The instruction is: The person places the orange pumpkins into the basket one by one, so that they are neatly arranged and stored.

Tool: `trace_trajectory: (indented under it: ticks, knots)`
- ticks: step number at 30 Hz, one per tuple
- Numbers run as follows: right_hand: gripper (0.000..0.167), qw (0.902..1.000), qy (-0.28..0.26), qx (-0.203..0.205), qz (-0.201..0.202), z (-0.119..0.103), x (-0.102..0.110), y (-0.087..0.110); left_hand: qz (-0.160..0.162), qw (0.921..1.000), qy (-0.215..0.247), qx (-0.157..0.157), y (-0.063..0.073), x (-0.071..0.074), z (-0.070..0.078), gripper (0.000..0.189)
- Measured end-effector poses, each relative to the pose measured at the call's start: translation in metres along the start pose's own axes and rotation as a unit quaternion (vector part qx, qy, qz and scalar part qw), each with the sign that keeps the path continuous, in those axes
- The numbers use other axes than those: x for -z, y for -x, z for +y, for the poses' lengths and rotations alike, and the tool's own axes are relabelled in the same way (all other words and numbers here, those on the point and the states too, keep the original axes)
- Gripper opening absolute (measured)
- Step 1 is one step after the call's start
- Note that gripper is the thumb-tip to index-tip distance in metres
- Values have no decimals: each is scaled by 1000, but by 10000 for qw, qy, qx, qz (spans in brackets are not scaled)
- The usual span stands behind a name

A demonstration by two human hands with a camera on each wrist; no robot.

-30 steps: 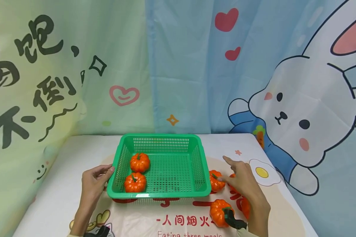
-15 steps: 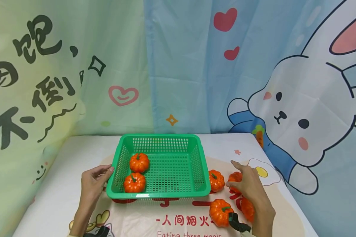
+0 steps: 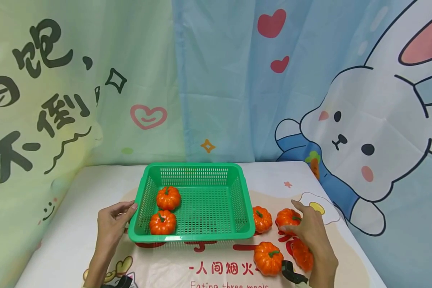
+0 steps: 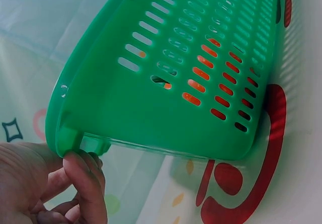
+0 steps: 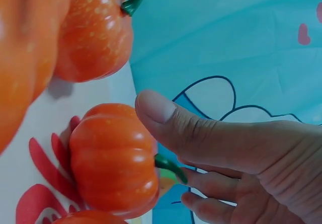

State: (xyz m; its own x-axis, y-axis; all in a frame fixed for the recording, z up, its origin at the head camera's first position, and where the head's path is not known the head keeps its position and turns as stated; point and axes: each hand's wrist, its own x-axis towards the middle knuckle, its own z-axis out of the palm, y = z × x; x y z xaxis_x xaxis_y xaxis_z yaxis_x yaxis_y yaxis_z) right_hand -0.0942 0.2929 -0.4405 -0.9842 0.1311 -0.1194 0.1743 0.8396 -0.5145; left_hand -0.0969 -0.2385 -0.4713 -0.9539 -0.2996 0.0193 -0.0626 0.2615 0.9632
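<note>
A green plastic basket (image 3: 187,238) stands on the table with two small orange pumpkins, one (image 3: 168,198) behind the other (image 3: 163,223), along its left side. My left hand (image 3: 111,224) pinches the basket's left rim between thumb and fingers; the left wrist view shows this hand (image 4: 65,183) at the rim's edge. Over the table's right side, my right hand (image 3: 311,230) has thumb and fingers spread beside an orange pumpkin (image 3: 286,218) with a green stem. In the right wrist view the thumb overlaps that pumpkin (image 5: 113,158); whether it touches cannot be told.
More pumpkins lie right of the basket: one by its wall (image 3: 262,220), one nearer the front (image 3: 268,259), and one (image 3: 302,256) partly behind my right wrist. A printed cloth (image 3: 223,280) covers the table. A curtain with a rabbit (image 3: 367,136) hangs behind.
My right hand has moved right and slightly toward me, from the pumpkin by the basket to the one farther right, uncovering it. My left hand stays on the rim.
</note>
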Motion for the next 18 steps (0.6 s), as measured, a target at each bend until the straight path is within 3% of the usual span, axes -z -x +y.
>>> trace_trajectory:
  ticks: [18]
  knots:
    - [88, 9995, -121, -249, -130, 18, -12, -10, 2, 10000, 18, 86, 0, 0, 1, 33]
